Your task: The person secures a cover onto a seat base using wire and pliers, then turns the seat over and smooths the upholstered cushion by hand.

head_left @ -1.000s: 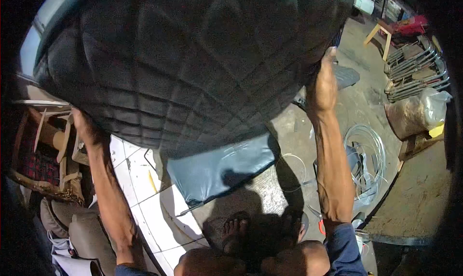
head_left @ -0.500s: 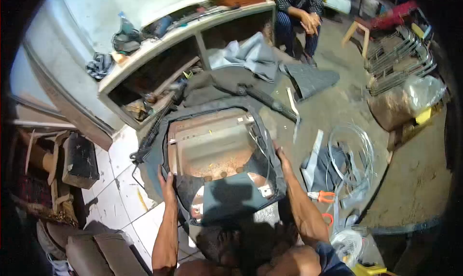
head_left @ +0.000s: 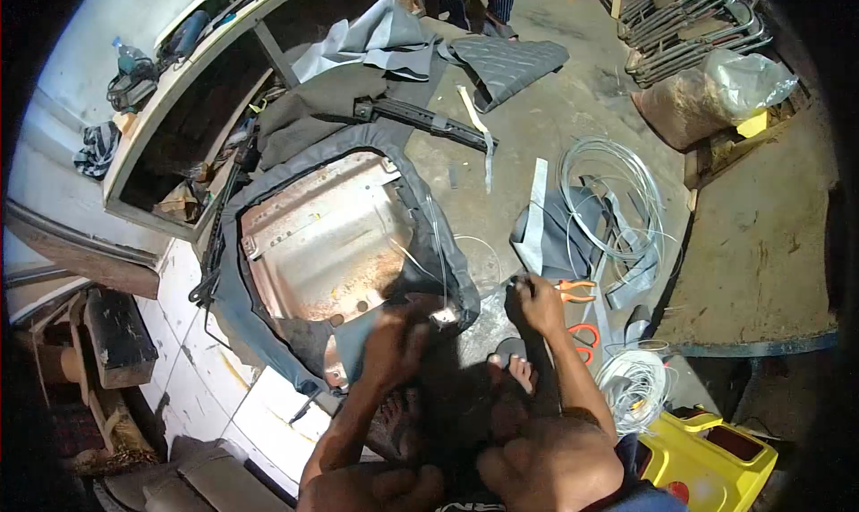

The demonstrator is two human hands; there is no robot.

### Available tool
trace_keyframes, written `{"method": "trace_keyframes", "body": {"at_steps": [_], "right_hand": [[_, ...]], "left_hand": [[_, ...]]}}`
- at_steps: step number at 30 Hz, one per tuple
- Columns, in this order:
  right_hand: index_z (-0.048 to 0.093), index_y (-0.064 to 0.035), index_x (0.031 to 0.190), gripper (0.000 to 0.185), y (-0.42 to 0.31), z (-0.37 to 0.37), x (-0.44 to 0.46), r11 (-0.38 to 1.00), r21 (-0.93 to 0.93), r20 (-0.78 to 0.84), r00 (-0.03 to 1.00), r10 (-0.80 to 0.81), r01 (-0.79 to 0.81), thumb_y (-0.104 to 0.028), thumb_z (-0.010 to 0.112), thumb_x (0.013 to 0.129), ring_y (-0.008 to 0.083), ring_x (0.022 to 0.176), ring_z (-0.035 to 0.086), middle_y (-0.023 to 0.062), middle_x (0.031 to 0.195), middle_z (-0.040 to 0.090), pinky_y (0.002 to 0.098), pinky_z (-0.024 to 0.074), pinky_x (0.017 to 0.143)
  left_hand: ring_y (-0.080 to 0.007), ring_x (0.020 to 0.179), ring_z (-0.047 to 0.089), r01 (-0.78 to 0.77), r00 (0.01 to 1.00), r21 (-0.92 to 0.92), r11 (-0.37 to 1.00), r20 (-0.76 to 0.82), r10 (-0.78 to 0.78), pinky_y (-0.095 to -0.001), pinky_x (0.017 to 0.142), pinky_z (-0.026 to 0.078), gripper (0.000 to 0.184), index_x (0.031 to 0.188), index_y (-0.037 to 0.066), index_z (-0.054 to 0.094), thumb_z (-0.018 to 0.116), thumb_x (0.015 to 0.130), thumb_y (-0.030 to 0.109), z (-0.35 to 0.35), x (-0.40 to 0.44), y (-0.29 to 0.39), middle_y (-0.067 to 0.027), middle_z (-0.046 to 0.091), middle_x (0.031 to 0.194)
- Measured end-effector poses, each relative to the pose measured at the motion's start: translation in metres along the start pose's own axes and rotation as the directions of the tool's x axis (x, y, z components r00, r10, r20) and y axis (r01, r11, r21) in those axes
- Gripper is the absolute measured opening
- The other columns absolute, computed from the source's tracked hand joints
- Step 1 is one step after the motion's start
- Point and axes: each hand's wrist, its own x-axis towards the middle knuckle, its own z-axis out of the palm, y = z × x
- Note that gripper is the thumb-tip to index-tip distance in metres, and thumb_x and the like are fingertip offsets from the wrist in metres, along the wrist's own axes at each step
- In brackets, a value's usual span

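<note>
A car seat cushion (head_left: pixel 322 230) lies with its metal pan facing up, dark fabric wrapped round its rim. My left hand (head_left: pixel 394 346) is over the cushion's near edge, smeared and in shadow, so its fingers are unclear. Off the cushion's right corner, my right hand (head_left: pixel 541 306) has its fingers curled together; anything in them is too small to make out. Just right of that hand are orange-handled pliers (head_left: pixel 575 291), with orange-handled scissors (head_left: pixel 586 342) below them. Thin wire (head_left: pixel 433 234) runs along the cushion's right side.
A wire coil (head_left: pixel 573 176) lies over grey fabric scraps (head_left: pixel 559 234) to the right. A wire roll (head_left: pixel 633 388) sits by a yellow plastic stool (head_left: pixel 707 454). Metal rails (head_left: pixel 429 123) and grey cloth (head_left: pixel 376 42) lie beyond the cushion. Another person's legs (head_left: pixel 465 0) show at the top.
Both hands have come off the cushion's sides. The left is now over its near edge, the right near the pliers. The view has shifted, and the cushion appears farther left.
</note>
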Motion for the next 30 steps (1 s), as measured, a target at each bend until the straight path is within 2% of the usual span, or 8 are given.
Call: {"method": "trace_keyframes", "body": {"at_steps": [4,8,11,14,15,18,24,30], "right_hand": [[0.067,-0.0053,0.12,0.036,0.023,-0.01,-0.036,0.97,-0.14,-0.114,0.97,-0.213,0.197,-0.021,0.069,0.088,0.037,0.099,0.067,0.0213,0.103,0.07,0.042,0.0526,0.086],[0.065,-0.0056,0.124,0.038,-0.057,-0.03,-0.058,0.868,0.444,0.107,0.949,-0.298,0.223,-0.021,0.071,0.09,0.0358,0.107,0.063,0.0175,0.113,0.066,0.0379,0.0489,0.095],[0.064,-0.0036,0.12,0.034,-0.083,-0.001,-0.04,0.761,0.463,0.072,0.836,-0.544,0.455,-0.015,0.073,0.089,0.0304,0.106,0.062,0.0126,0.111,0.065,0.0376,0.0454,0.098],[0.063,-0.0017,0.113,0.026,-0.075,0.007,-0.019,0.826,0.396,0.221,0.832,-0.51,0.401,-0.012,0.071,0.09,0.0252,0.1,0.063,0.0101,0.102,0.067,0.036,0.0488,0.09],[0.062,-0.0001,0.105,0.018,-0.081,0.0,-0.022,0.799,0.577,0.223,0.908,-0.354,0.17,-0.014,0.068,0.094,0.0183,0.088,0.064,0.0079,0.091,0.069,0.0322,0.0517,0.077],[0.065,-0.0017,0.101,0.017,-0.071,-0.004,-0.005,0.595,0.764,0.317,0.949,-0.009,-0.249,-0.018,0.061,0.1,0.0116,0.068,0.064,0.0082,0.084,0.071,0.0265,0.0508,0.064],[0.067,0.0012,0.111,0.022,-0.077,0.007,0.007,0.487,0.815,0.366,0.93,-0.011,-0.315,-0.017,0.063,0.099,0.0108,0.066,0.063,0.007,0.081,0.07,0.0241,0.05,0.062],[0.07,-0.0009,0.119,0.029,-0.114,-0.009,0.009,0.784,0.618,0.44,0.852,-0.284,-0.058,-0.017,0.069,0.095,0.01,0.07,0.064,0.0059,0.091,0.073,0.0246,0.0526,0.065]], "left_hand": [[-0.0415,0.11,0.06,-0.009,0.966,-0.328,0.945,0.24,0.092,-0.0442,0.096,0.047,0.026,0.115,0.0,0.063,0.061,0.094,0.016,0.035,0.012,-0.001,-0.0221,0.064,0.112],[-0.0224,0.102,0.064,0.205,0.925,-0.478,0.854,0.379,-0.01,-0.0363,0.092,0.049,0.031,0.121,0.002,0.063,0.055,0.102,0.025,0.038,0.001,-0.005,-0.0122,0.069,0.109],[-0.0174,0.099,0.062,0.224,0.94,-0.504,0.834,0.339,-0.048,-0.0338,0.092,0.048,0.031,0.12,0.001,0.064,0.053,0.103,0.025,0.046,-0.012,-0.009,-0.0095,0.07,0.107],[-0.0217,0.102,0.064,0.463,0.858,-0.516,0.721,0.463,-0.22,-0.0364,0.091,0.049,0.031,0.121,0.0,0.064,0.058,0.1,0.023,0.029,-0.004,-0.003,-0.0107,0.069,0.109],[-0.0217,0.102,0.064,0.459,0.862,-0.515,0.724,0.456,-0.223,-0.0364,0.091,0.049,0.031,0.121,0.0,0.064,0.058,0.1,0.023,0.029,-0.003,-0.006,-0.0107,0.069,0.109],[-0.0186,0.103,0.062,0.298,0.909,-0.553,0.778,0.413,-0.054,-0.0359,0.089,0.05,0.032,0.122,0.0,0.064,0.062,0.098,0.021,0.036,-0.011,-0.009,-0.0114,0.068,0.112],[-0.0302,0.097,0.066,-0.029,0.939,-0.375,0.927,0.307,0.153,-0.0401,0.087,0.051,0.022,0.108,0.001,0.067,0.068,0.091,0.014,0.052,-0.023,0.001,-0.0153,0.067,0.102],[-0.0355,0.11,0.063,-0.364,0.88,-0.145,0.92,0.269,0.391,-0.0442,0.094,0.051,0.013,0.1,0.007,0.068,0.066,0.087,0.007,0.062,-0.032,0.037,-0.0134,0.067,0.103]]}}
